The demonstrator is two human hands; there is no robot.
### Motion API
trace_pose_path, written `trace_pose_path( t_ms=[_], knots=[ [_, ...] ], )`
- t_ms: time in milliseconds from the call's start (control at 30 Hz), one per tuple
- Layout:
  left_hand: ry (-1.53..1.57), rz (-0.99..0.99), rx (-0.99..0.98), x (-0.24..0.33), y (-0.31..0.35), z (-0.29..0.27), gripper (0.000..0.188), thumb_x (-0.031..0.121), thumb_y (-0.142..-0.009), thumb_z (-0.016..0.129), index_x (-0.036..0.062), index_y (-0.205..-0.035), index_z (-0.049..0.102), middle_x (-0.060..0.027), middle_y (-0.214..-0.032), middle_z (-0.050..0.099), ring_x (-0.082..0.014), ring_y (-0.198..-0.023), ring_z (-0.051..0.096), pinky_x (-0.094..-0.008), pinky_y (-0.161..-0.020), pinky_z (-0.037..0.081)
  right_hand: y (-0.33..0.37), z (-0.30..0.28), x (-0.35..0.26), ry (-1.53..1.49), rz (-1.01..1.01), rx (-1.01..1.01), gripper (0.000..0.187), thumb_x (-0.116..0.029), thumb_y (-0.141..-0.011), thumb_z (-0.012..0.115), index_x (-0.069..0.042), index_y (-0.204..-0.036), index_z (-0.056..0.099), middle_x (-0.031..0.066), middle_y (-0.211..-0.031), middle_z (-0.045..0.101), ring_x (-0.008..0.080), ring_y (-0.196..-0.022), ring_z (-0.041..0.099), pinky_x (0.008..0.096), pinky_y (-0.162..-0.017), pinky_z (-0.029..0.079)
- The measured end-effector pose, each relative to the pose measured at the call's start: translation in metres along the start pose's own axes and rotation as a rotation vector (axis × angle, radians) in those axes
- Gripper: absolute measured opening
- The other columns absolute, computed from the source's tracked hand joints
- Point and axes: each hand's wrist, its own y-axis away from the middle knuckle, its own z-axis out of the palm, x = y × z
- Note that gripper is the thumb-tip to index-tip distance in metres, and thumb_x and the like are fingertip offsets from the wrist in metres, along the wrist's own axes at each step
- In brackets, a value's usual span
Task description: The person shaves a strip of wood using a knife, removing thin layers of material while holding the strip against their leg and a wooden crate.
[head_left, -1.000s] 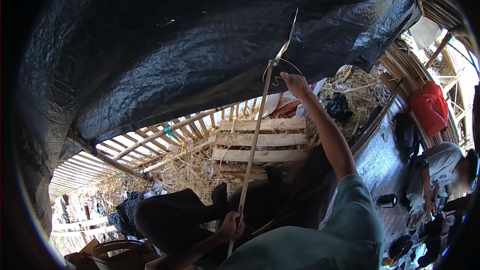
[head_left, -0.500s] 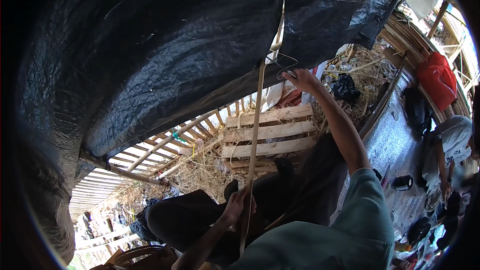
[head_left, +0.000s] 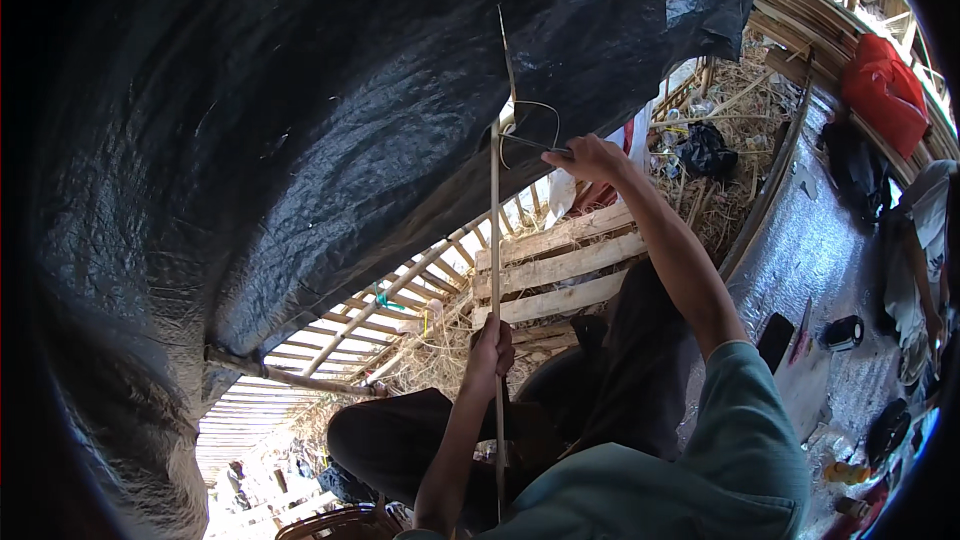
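Observation:
A long, thin bamboo strip [head_left: 496, 240] stands nearly upright in front of me, its lower end running down beside my lap. My left hand [head_left: 490, 348] is wrapped round its middle. In my right hand [head_left: 592, 158] is a knife [head_left: 553, 151], its narrow blade pointing left and touching or crossing the strip near its upper end. A thin curled sliver [head_left: 556, 118] loops out beside the blade. Behind the strip's top hangs a black plastic sheet [head_left: 330, 160]; a pale, narrow piece shows against it above the strip.
Wooden slats [head_left: 560, 268] lie beyond my legs, with straw around them. Bamboo lattice [head_left: 340, 340] is at left. A red bag [head_left: 883, 95] and a black plastic bag [head_left: 708, 150] are at right. A phone-like black slab [head_left: 774, 342] lies on a shiny mat [head_left: 790, 270]; another person's arm [head_left: 922, 280] is beyond.
My left hand has moved up along the strip. The knife and right hand have shifted slightly left and lower in view, and the strip stands straighter. The whole view has turned a little.

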Motion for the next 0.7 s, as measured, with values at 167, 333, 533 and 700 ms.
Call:
trace_pose_path(
  t_ms=[167, 333, 533, 700],
  knots=[
    [0.012, -0.108, 0.030, 0.014, 0.018, 0.008, 0.039, 0.047, -0.093, 0.032, 0.0107, -0.080, 0.042, 0.0045, -0.050, 0.025, -0.0062, -0.032, 0.021, -0.0220, -0.030, 0.018, 0.009, 0.002, -0.001, -0.053, -0.063, -0.019, 0.077, -0.071, -0.075, 0.039, 0.000, -0.088, 0.066, 0.0216, -0.091, 0.063, 0.0376, -0.090, 0.060, 0.0446, -0.078, 0.047],
    [0.070, -0.167, -0.047, 0.034, 0.016, 0.012, 0.041, 0.047, -0.093, 0.028, 0.0109, -0.078, 0.040, 0.0063, -0.051, 0.025, -0.0050, -0.032, 0.020, -0.0199, -0.030, 0.019, 0.005, 0.006, -0.004, -0.075, -0.065, -0.063, 0.077, -0.071, -0.075, 0.039, -0.001, -0.087, 0.066, 0.0210, -0.089, 0.063, 0.0371, -0.089, 0.060, 0.0442, -0.078, 0.047],
    [-0.098, -0.055, 0.013, 0.075, -0.031, 0.008, 0.041, 0.048, -0.092, 0.033, 0.0097, -0.080, 0.041, 0.0055, -0.051, 0.027, -0.0051, -0.032, 0.022, -0.0212, -0.030, 0.018, 0.006, 0.002, -0.019, -0.035, -0.090, -0.019, 0.077, -0.072, -0.075, 0.037, -0.001, -0.084, 0.066, 0.0197, -0.087, 0.064, 0.0362, -0.089, 0.061, 0.0441, -0.078, 0.048],
    [-0.047, -0.084, -0.009, 0.108, -0.083, 0.023, 0.042, 0.048, -0.092, 0.035, 0.0086, -0.079, 0.041, 0.0061, -0.051, 0.027, -0.0040, -0.033, 0.020, -0.0200, -0.030, 0.018, 0.003, 0.012, -0.017, -0.002, -0.109, -0.020, 0.076, -0.072, -0.076, 0.037, -0.002, -0.086, 0.065, 0.0189, -0.083, 0.064, 0.0362, -0.086, 0.062, 0.0442, -0.076, 0.049]
  ],
)
